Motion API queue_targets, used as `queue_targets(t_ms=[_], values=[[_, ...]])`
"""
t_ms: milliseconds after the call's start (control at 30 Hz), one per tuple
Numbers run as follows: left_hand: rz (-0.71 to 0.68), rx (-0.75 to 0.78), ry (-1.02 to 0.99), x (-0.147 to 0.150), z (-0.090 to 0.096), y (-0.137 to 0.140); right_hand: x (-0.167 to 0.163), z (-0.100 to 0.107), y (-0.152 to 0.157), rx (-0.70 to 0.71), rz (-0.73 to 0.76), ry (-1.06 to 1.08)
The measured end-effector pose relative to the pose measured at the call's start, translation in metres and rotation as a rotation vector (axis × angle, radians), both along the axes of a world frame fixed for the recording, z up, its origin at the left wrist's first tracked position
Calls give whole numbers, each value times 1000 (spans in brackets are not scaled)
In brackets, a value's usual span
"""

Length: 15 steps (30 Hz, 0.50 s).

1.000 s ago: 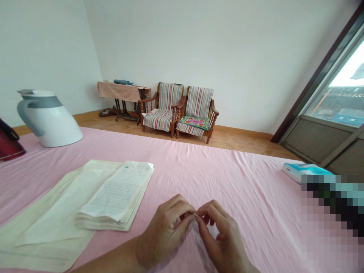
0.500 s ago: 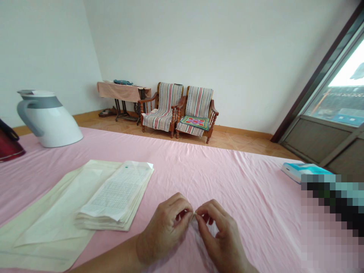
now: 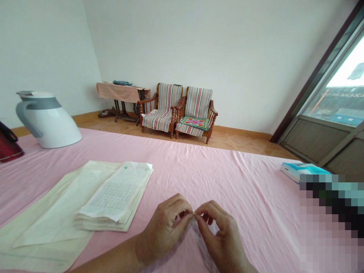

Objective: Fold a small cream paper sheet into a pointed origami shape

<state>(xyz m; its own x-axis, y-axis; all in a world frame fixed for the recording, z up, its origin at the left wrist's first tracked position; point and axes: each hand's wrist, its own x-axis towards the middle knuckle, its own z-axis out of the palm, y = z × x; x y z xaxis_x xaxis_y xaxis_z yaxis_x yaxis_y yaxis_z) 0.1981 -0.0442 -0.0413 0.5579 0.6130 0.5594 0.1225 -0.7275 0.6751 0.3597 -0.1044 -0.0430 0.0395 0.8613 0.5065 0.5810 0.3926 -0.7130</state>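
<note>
Above the pink cloth, my left hand (image 3: pixel 167 225) and my right hand (image 3: pixel 217 231) meet with thumb and fingertips pinched. Both pinch the small pale edge of a thin clear plastic film (image 3: pixel 200 237), which hangs between them in front of the cloth. Its full shape is hard to make out, and my fingers hide most of the edge. Left of my left hand lies a stack of folded papers (image 3: pixel 110 195), the top sheet printed with a grid. It rests on larger cream sheets (image 3: pixel 48 220).
A pink cloth (image 3: pixel 182 167) covers the table. A white and grey jug (image 3: pixel 58 127) and a red container (image 3: pixel 8 146) stand at the left. A blue and white packet (image 3: pixel 304 170) lies at the right beside a pixelated patch. Two wooden armchairs (image 3: pixel 196 102) stand beyond.
Both hands keep nearly the same pinched pose at the same spot. Slightly more of the clear film shows below the fingers. The view has shifted very slightly.
</note>
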Motion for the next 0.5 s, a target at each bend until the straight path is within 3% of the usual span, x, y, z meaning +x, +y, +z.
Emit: queue_targets(t_ms=[200,333,500], values=[[23,-36,-11,-1,-1,3,4,-2,1,19,0,38],[72,-112,56,-5,-4,6,11,-7,2,-106,-58,51],[75,-231,147,-7,-4,8,17,-12,3,-273,-25,44]])
